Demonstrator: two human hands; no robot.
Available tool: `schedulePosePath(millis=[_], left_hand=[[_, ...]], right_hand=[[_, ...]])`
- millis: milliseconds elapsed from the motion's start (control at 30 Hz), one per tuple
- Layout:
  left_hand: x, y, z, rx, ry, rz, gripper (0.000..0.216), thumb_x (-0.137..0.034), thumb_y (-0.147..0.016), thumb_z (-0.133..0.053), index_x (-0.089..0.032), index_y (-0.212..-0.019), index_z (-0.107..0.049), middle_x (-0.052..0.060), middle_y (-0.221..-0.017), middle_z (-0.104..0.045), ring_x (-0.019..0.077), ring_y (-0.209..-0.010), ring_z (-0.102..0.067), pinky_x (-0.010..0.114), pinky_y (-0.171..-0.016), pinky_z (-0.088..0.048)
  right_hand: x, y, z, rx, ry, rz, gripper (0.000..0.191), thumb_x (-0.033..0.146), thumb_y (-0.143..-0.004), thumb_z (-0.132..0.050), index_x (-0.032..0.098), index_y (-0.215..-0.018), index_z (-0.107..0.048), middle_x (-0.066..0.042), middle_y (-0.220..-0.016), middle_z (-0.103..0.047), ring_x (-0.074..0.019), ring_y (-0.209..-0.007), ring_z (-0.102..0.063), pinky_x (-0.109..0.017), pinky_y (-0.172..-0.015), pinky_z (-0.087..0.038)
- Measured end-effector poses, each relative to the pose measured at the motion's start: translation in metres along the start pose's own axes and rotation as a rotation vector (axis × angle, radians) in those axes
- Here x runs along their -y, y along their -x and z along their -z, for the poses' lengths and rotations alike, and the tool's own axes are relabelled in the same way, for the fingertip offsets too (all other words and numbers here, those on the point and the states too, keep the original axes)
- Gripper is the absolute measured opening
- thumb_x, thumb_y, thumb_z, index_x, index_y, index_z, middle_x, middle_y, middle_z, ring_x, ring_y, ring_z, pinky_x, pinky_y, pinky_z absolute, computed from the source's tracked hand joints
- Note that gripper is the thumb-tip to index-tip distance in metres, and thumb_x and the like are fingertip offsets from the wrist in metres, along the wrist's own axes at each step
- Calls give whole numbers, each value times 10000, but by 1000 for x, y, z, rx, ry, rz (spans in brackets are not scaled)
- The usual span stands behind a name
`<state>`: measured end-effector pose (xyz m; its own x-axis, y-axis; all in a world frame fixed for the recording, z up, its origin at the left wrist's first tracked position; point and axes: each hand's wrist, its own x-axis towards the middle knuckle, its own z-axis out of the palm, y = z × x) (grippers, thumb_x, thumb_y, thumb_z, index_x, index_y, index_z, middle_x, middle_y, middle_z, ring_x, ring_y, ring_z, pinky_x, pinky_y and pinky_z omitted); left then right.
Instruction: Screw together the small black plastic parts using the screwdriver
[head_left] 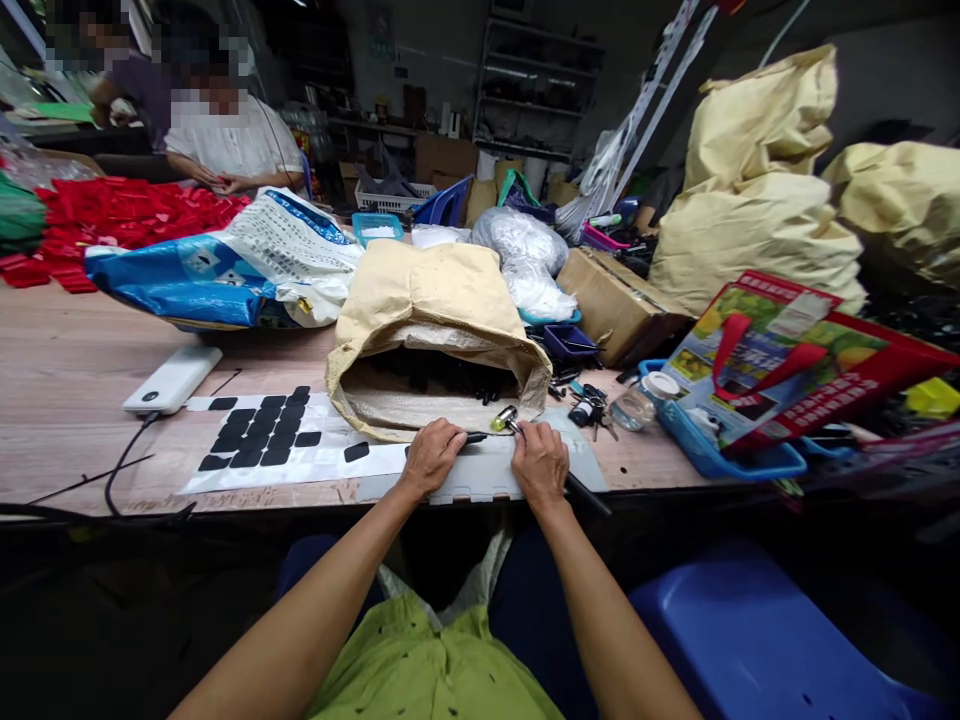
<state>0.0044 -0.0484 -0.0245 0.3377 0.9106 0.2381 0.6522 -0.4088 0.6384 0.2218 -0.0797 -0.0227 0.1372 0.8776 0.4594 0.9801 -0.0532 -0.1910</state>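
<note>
Left hand pinches a slim black rod crosswise before the tan sack, right hand clutching a black-handled tool.

The bare left forearm and right forearm are slanting forward and inward. The left hand, its back showing, is pinching closed and pointing toward the right hand, which is curling into a grip. A gap is separating them.
</note>
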Motion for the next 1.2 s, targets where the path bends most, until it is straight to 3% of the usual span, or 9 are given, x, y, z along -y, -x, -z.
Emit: schedulePosePath(millis=[500,933,1067,1200], left_hand=[[0,1,1,7,-49,-20,390,-335,-1065,-349,-209,-773,-575,26,-840,-584,194,-855,-553,332,-816,-414],[4,1,-1,1,-44,-34,393,-349,-1059,-361,-211,-779,-600,29,-830,-595,197,-857,-565,336,-825,-431],[-5,6,2,-16,0,-43,352,-362,-1051,-386,-213,-862,-643,39,-880,-633,207,-915,-590,343,-861,-444],[-28,44,7,33,147,-110,262,-360,-1039,-419,-231,-1084,-643,58,-1029,-680,211,-970,-625,353,-904,-472]], right_hand=[[2,4,0,-1,-22,-15,223,235,-944,-581,210,-1144,-676,-81,-1013,-623,-239,-952,-486,-333,-792,-321],[3,4,0,11,-19,-33,224,239,-934,-587,212,-1138,-676,-81,-1024,-624,-242,-964,-488,-344,-794,-319],[2,3,0,6,-18,-36,210,240,-930,-594,213,-1121,-677,-75,-1027,-628,-238,-967,-494,-338,-795,-322],[2,3,1,13,-18,-38,205,241,-930,-593,209,-1116,-675,-77,-1018,-621,-237,-962,-493,-334,-793,-324]])
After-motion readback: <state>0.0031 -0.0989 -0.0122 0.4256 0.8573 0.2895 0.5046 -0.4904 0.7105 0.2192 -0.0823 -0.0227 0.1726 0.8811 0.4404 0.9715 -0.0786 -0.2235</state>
